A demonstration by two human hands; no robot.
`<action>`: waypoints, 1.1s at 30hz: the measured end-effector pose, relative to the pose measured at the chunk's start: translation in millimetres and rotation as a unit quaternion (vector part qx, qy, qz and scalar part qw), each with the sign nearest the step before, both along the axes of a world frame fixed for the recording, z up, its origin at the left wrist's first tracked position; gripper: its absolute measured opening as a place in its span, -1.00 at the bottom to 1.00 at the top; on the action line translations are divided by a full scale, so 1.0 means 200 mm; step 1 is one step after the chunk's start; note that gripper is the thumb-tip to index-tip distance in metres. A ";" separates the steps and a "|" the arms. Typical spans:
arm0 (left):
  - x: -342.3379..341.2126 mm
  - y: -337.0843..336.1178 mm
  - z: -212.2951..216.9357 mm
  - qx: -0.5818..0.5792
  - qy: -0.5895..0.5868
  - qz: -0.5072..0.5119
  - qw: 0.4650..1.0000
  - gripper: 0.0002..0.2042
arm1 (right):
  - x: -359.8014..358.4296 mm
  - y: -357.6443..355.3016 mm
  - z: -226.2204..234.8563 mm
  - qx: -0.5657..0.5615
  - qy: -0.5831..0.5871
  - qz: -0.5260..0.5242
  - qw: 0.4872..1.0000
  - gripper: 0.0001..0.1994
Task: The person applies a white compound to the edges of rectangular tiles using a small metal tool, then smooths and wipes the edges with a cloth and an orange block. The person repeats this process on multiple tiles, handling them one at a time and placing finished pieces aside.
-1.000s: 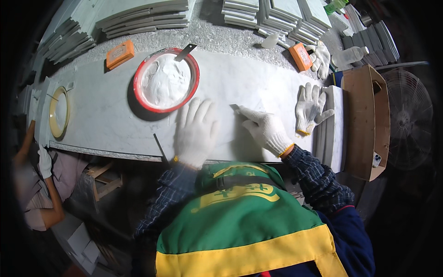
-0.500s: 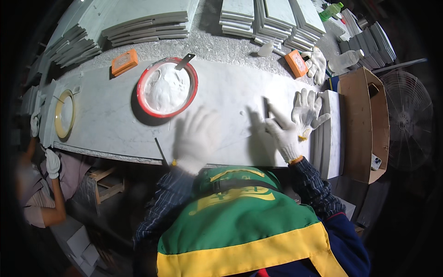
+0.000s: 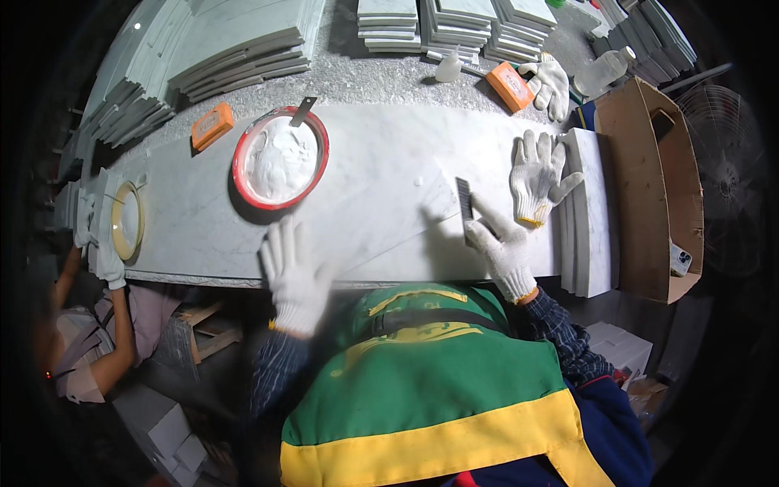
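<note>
Nearest is the person's green and yellow apron point(image 3: 438, 381). Just past it are the person's 2 hands, both in white knitted gloves. The left hand point(image 3: 298, 280) is a bit blurry. Its fingers are spread apart, and nothing shows in its grip. It is at the front edge of a big white slab point(image 3: 357, 162), but it is hard to tell if it touches. The right hand point(image 3: 505, 252) grips a thin, dark scraper point(image 3: 464, 197), which sticks out past the fingertips over the slab. It is hard to tell if the scraper touches the slab.

Past the left hand, a round red bowl point(image 3: 324, 154) with white paste point(image 3: 280, 166) in it sits on the slab. A flat metal blade point(image 3: 303, 112) sticks up from the bowl's far side. Past the right hand, a spare glove point(image 3: 534, 178) lies flat. Right of it are a pile of slabs point(image 3: 596, 215) and a brown cardboard box point(image 3: 637, 195). At the far left, another person's gloved hand point(image 3: 111, 264) is near a yellow bowl point(image 3: 117, 235).

Behind the slab is the rough gray counter point(image 3: 341, 85). There are 2 orange boxes point(image 3: 511, 87) near the slab's far edge, 1 to the left and 1 to the right. A clear bottle point(image 3: 600, 73) is farther right. Farthest back are tall stacks of white slabs point(image 3: 389, 24).
</note>
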State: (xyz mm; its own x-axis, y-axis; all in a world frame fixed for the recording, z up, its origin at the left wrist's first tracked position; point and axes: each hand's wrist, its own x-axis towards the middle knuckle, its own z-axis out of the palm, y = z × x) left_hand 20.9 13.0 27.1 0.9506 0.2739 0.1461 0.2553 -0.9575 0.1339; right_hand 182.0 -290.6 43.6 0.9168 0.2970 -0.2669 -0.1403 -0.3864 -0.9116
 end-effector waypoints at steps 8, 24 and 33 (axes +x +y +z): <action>-0.02 -0.20 0.21 -0.512 -0.124 0.070 0.847 -0.75 | -0.12 0.42 0.14 0.060 -0.084 0.363 0.926 -0.42; -0.08 0.01 -0.09 -0.722 -0.158 0.284 0.610 -0.58 | 0.28 0.29 0.03 -0.201 -0.372 0.260 0.868 -0.50; -0.09 0.05 -0.12 -0.737 -0.129 0.273 0.605 -0.57 | 0.15 0.41 0.06 -0.334 -0.395 0.293 0.804 -0.52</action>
